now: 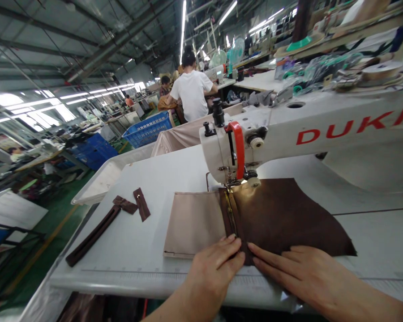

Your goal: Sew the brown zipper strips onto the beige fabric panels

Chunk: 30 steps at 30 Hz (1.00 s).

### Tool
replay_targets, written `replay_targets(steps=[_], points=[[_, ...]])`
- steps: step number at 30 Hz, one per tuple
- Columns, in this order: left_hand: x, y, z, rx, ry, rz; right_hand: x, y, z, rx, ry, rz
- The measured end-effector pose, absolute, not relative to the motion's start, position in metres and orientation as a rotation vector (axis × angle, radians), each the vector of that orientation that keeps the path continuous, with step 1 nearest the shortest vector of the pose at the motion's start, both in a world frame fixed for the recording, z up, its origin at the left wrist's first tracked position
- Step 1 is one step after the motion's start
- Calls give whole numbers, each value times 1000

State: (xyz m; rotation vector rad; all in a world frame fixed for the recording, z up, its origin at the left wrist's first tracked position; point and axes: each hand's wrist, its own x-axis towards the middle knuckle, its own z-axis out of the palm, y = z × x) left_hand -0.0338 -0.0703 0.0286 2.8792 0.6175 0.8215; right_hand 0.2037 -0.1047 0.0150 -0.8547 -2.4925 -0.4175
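Note:
A brown zipper (233,214) with brass-coloured teeth runs from under the presser foot toward me. A beige fabric panel (195,219) lies to its left and a dark brown piece (285,219), which looks like leather, to its right. My left hand (211,270) has its fingers bent together on the zipper's near end, by the beige panel's edge. Opposite it, my right hand (302,273) lies flat with fingers stretched out, their tips touching the brown material beside the zipper tape. The sewing machine head (228,152) stands over the far end of the work.
On the table's left lie a long brown zipper strip (93,235) and short brown zipper pieces (141,205). A white bin (104,174) adjoins the far left edge, with a blue crate (147,129) behind. A person in a white shirt (191,94) sits ahead.

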Motion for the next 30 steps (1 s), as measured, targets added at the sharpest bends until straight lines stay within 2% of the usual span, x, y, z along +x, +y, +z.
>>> replay_targets(steps=[7,16,22,30], points=[[-37,-72,19,2922,629,707,208,-106,19,-818,-2592,-433],[-33,-73,36,3005,639,725,214,-103,18,-748,-2666,-458],[-30,-76,45,3109,635,615,209,-106,13,-820,-2597,-488],[-28,-71,22,3191,650,914,194,-113,15,-969,-2439,-568]])
